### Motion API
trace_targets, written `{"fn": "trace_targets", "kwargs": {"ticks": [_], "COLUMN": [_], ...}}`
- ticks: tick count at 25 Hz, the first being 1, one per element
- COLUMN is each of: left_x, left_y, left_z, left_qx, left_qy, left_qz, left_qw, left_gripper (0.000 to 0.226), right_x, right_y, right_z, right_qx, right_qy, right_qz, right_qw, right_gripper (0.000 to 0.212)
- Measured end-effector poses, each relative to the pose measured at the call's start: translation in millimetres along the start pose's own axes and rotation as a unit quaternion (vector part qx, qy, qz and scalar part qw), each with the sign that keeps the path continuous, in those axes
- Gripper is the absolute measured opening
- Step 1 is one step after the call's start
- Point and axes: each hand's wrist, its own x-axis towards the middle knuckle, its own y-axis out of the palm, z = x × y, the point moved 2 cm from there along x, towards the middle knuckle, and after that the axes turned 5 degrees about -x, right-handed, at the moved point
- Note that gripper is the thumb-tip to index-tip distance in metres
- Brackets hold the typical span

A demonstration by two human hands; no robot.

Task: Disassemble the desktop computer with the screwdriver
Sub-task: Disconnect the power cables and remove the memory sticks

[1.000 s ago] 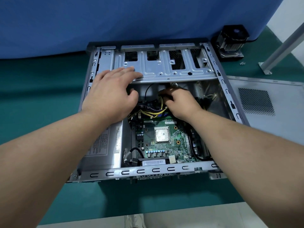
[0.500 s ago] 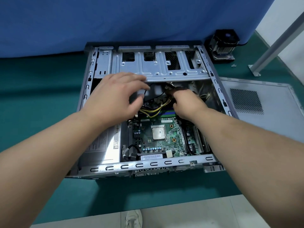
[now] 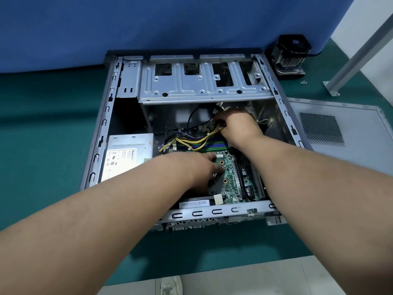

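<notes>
The open grey metal desktop computer case [image 3: 191, 128] lies on its side on the teal-covered counter [image 3: 42, 124]. Since a second ago the left hand [image 3: 191, 169] has left the silver drive cage [image 3: 202, 81] and dropped onto the green motherboard [image 3: 229, 177], fingers lying fairly straight; it covers the processor seen earlier, and whether it holds anything is unclear. The right hand [image 3: 238, 126] has stayed deep under the cage, its grip curled round the yellow-and-black cable bundle [image 3: 197, 141]. Its fingertips are hidden. No screwdriver can be made out.
</notes>
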Motion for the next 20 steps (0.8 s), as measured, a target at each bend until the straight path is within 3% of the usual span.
{"fn": "trace_targets", "kwargs": {"ticks": [7, 20], "left_x": [2.3, 2.7], "left_y": [1.5, 1.1], "left_z": [4.2, 6.8], "left_qx": [-0.031, -0.045], "left_qy": [-0.027, -0.033], "left_qz": [0.086, 0.097], "left_qw": [0.995, 0.994], "left_gripper": [0.074, 0.073], "right_x": [-5.2, -9.3], "right_y": [-1.2, -2.4], "right_z": [0.6, 3.7], "right_qx": [-0.038, -0.066], "right_qy": [-0.004, -0.027], "right_qz": [-0.038, -0.034], "right_qw": [0.999, 0.997], "right_gripper": [0.038, 0.039]}}
